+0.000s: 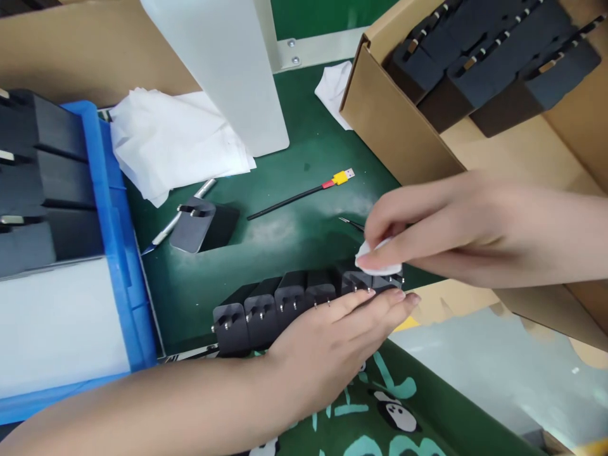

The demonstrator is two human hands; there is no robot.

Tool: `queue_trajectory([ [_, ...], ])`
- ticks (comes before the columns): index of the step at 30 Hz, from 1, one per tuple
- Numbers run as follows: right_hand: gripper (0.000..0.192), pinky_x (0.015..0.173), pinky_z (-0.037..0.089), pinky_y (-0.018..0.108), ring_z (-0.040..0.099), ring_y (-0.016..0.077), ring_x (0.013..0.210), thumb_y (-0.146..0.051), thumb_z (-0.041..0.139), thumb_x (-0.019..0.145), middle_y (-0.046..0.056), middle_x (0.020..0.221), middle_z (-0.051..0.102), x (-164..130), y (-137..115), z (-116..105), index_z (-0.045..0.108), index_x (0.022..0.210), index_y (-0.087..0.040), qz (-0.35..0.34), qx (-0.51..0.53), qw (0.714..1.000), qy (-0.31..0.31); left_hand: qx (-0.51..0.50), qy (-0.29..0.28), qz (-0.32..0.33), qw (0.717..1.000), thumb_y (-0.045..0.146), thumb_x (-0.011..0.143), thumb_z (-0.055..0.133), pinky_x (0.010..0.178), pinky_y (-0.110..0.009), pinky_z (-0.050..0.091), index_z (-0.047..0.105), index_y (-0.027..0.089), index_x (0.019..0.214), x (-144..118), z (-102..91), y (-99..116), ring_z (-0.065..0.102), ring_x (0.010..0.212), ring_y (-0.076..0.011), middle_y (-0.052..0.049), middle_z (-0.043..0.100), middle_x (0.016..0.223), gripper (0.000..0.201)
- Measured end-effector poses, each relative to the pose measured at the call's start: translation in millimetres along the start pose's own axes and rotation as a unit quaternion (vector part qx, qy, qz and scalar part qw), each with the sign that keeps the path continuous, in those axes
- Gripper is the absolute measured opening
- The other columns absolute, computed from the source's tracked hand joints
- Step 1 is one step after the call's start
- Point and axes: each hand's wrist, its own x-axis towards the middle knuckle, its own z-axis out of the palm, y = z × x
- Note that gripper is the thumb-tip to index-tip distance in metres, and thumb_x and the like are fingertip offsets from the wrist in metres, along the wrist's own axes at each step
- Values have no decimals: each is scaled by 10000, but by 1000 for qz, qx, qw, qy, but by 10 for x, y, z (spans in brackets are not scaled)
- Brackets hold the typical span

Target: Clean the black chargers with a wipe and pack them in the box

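Brightness: even, fairly bright overhead light is filling the scene.
Glare: a pale sheen is spreading on the green mat (285, 234) near its middle; the white tissue (175, 142) is washing out.
Shadows: soft ones are falling under the right hand (427, 231).
Blur: that hand is smearing slightly; the near edge is softening.
Distortion: the cardboard box (394, 126) is leaning at the corner.

Your head camera (the only view) looks steeply down, close over the green worktop (304, 164) before you.
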Motion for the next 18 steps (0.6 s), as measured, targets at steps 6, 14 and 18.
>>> queue_trajectory([
  [6, 261, 517, 487, 192, 691, 90, 740, -148, 574, 917, 2, 936, 734, -245, -137, 94, 794, 997, -263, 186, 1, 979, 79, 8, 38, 10, 999, 312, 931, 510, 1204, -247, 308, 457, 204, 1516, 2, 21, -22, 348, 1467, -122, 55, 373, 1630, 597],
  [14, 310, 651, 536, 228, 675, 108, 798, -91, 484, 952, 49, 1024, 703, -143, -171, 348, 752, 1053, -210, 117, 63, 989, 65, -50, 44, -6, 998, 365, 879, 612, 1232, -306, 244, 450, 160, 1518, -8, 48, -5, 365, 1459, -174, 18, 403, 1617, 690],
  [18, 266, 634, 515, 259, 632, 135, 768, -200, 469, 1007, 48, 943, 672, -80, -126, 291, 734, 1006, -223, 56, 60, 996, -39, -76, 29, -18, 996, 452, 813, 692, 1228, -343, 243, 439, 134, 1523, -5, 42, 20, 338, 1469, -220, -8, 421, 1606, 817],
])
